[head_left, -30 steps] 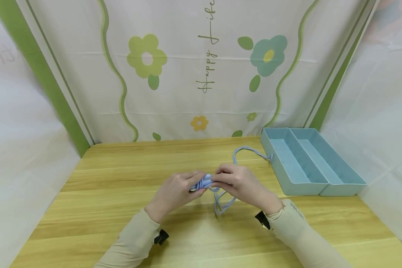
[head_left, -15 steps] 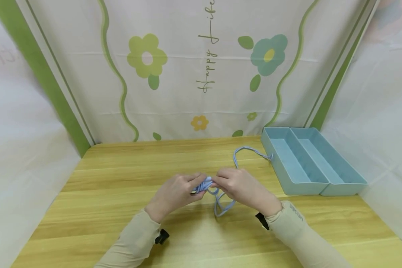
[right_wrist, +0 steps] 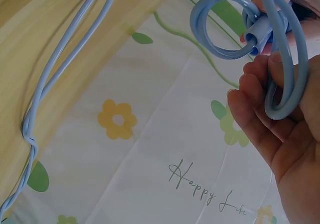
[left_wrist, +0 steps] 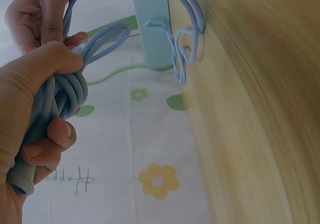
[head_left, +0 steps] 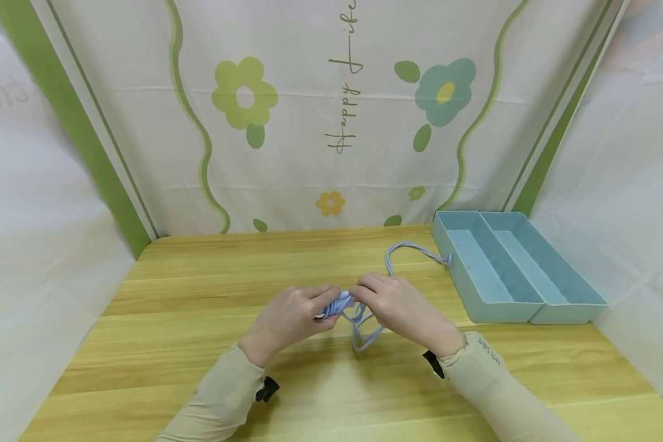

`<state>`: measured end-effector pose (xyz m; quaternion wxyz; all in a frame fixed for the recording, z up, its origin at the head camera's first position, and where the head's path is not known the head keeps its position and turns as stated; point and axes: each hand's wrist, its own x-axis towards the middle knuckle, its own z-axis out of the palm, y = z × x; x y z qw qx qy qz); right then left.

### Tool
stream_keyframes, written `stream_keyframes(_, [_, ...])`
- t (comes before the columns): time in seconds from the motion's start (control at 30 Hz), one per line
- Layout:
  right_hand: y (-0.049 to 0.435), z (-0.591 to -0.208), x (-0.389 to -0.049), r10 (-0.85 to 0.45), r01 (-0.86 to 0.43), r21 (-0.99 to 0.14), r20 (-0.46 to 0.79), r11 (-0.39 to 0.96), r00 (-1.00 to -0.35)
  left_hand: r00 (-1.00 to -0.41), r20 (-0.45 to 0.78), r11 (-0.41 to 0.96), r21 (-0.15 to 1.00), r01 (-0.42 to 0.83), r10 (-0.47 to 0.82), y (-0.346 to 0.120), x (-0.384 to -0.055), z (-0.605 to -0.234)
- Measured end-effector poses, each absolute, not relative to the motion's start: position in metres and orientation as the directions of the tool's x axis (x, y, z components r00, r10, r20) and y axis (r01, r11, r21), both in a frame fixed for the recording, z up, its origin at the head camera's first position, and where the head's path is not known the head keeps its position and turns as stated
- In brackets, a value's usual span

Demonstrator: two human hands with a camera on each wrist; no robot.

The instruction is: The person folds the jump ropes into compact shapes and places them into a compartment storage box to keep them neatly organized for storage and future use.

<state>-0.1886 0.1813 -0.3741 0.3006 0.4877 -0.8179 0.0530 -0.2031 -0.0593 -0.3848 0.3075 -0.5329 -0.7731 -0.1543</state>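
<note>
A light-blue jump rope (head_left: 339, 304) is bundled between my two hands above the table, its cord wound in several turns around the tube-like handles (left_wrist: 22, 176). My left hand (head_left: 290, 316) grips the wound bundle, thumb on top and fingers curled beneath. Close on the right, my right hand (head_left: 400, 307) pinches cord at the bundle's end with thumb and fingertips. In the right wrist view a round cord loop (right_wrist: 197, 27) sticks out past a handle end (right_wrist: 257, 37), and another doubled loop hangs across the right palm. Loose cord (head_left: 367, 341) dangles below the hands.
Two joined light-blue trays (head_left: 475, 310) stand at the table's right. A doubled tail of cord (head_left: 411, 244) curves over the wooden table (head_left: 210, 270) to the near tray's side. A flower-printed curtain (head_left: 293, 159) hangs behind, with white sheets on both sides.
My right fingers have shifted slightly at the bundle's end, and the small cord loop there looks more spread. The left hand keeps its grip; the trays stay put.
</note>
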Motion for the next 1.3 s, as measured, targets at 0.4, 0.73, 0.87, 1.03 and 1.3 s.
stream_keyframes(0.4, [0.183,-0.376,-0.194,-0.73,-0.834,0.158,0.587,0.528,-0.351,-0.216,0.616,0.333,-0.081,0.939,0.758,-0.056,-0.2,-0.385])
stream_keyframes(0.73, [0.187,-0.374,-0.196,-0.709,-0.845,0.067,0.582,0.53,-0.399,-0.192,0.638,0.343,-0.119,0.932,0.745,-0.052,-0.194,-0.384])
stream_keyframes(0.87, [0.19,-0.374,-0.197,-0.702,-0.851,0.031,0.582,0.524,-0.411,-0.18,0.646,0.344,-0.137,0.929,0.742,-0.05,-0.193,-0.387])
stream_keyframes(1.03, [0.194,-0.372,-0.199,-0.692,-0.867,-0.05,0.58,0.496,-0.43,-0.11,0.674,0.287,-0.157,0.945,0.731,-0.049,-0.195,-0.391])
stream_keyframes(1.3, [0.196,-0.37,-0.201,-0.703,-0.888,-0.173,0.553,0.427,-0.446,-0.081,0.741,0.176,-0.05,0.983,0.666,-0.048,-0.199,-0.387])
